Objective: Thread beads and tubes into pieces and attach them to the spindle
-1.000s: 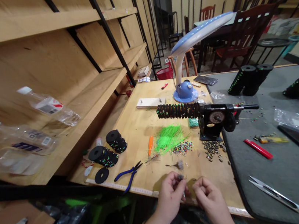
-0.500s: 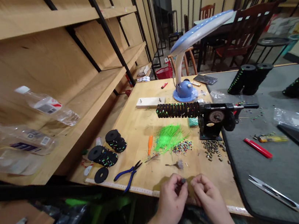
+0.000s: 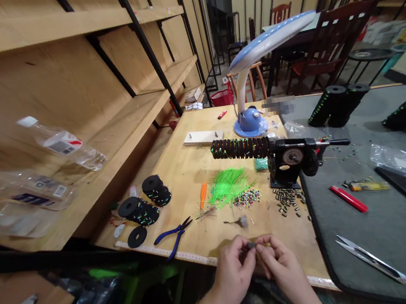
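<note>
My left hand point(image 3: 231, 268) and my right hand point(image 3: 283, 266) meet at the near edge of the wooden table point(image 3: 189, 164). Both pinch a small dark piece point(image 3: 251, 246) between the fingertips. Just beyond them lies a small feathery tuft point(image 3: 240, 222). Farther off are a pile of green strands point(image 3: 228, 185), coloured beads point(image 3: 247, 197) and small metal pieces point(image 3: 288, 199). A black winder point(image 3: 290, 161) carries a dark wrapped spool point(image 3: 240, 147).
Blue pliers point(image 3: 175, 234), an orange tool point(image 3: 203, 195) and black foam discs point(image 3: 141, 208) lie to the left. A grey mat point(image 3: 378, 218) on the right holds snips point(image 3: 371, 259) and a red lighter point(image 3: 348, 198). A blue desk lamp point(image 3: 254, 114) stands behind. Plastic bottles point(image 3: 60, 142) rest on the shelf.
My two hands have come together; a second ago they were a little apart, now their fingertips touch around the small dark piece.
</note>
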The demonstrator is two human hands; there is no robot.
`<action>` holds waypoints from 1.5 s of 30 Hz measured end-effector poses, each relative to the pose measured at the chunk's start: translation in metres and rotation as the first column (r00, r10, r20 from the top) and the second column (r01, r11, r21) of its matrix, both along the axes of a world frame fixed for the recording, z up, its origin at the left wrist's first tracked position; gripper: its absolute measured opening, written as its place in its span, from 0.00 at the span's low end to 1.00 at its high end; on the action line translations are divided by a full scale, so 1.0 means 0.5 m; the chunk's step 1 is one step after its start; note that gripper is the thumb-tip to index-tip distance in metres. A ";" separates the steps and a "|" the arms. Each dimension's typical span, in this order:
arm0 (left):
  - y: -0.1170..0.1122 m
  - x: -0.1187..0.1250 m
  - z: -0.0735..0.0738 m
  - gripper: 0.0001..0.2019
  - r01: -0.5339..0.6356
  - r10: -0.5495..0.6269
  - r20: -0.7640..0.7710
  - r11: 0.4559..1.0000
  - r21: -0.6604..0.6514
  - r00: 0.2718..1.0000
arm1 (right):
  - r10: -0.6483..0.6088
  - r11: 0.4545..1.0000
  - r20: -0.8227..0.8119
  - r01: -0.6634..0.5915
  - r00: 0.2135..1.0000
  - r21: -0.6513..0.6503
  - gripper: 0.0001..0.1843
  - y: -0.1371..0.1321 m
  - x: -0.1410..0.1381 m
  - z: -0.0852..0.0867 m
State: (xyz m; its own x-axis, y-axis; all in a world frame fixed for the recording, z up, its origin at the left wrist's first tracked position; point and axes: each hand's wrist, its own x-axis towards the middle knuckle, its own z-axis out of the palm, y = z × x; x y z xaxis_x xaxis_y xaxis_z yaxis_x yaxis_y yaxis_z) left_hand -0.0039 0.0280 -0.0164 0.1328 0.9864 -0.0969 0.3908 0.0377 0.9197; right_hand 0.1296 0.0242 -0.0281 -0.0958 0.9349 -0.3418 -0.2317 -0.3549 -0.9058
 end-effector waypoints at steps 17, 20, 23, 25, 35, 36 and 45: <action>-0.001 0.010 0.005 0.06 0.046 0.010 0.284 0.981 -0.187 0.959 | -0.094 0.988 -0.102 0.079 0.990 -0.135 0.29 0.011 0.016 0.005; 0.002 0.009 0.007 0.07 0.053 0.056 0.399 0.965 -0.257 0.915 | -0.074 0.991 -0.099 0.062 0.992 -0.121 0.30 0.009 0.017 -0.001; 0.005 0.008 0.011 0.08 0.059 0.082 0.454 0.956 -0.287 0.887 | -0.056 0.994 -0.084 0.048 0.995 -0.095 0.30 0.009 0.017 -0.005; 0.007 0.008 0.014 0.10 0.059 0.088 0.454 0.952 -0.300 0.887 | -0.037 0.996 -0.077 0.031 0.996 -0.080 0.29 0.009 0.017 -0.007; 0.019 0.009 0.023 0.02 0.073 0.052 0.353 0.941 -0.332 0.934 | 0.031 0.997 -0.008 -0.031 0.999 -0.066 0.32 0.012 0.021 -0.006; 0.020 0.010 0.022 0.01 0.057 0.044 0.320 0.952 -0.299 0.946 | 0.030 0.997 -0.004 -0.030 1.000 -0.065 0.32 0.012 0.020 -0.004; 0.010 0.013 0.012 0.06 0.043 -0.023 0.125 0.986 -0.163 0.992 | 0.068 0.998 -0.046 -0.068 0.997 -0.003 0.28 0.008 0.016 -0.005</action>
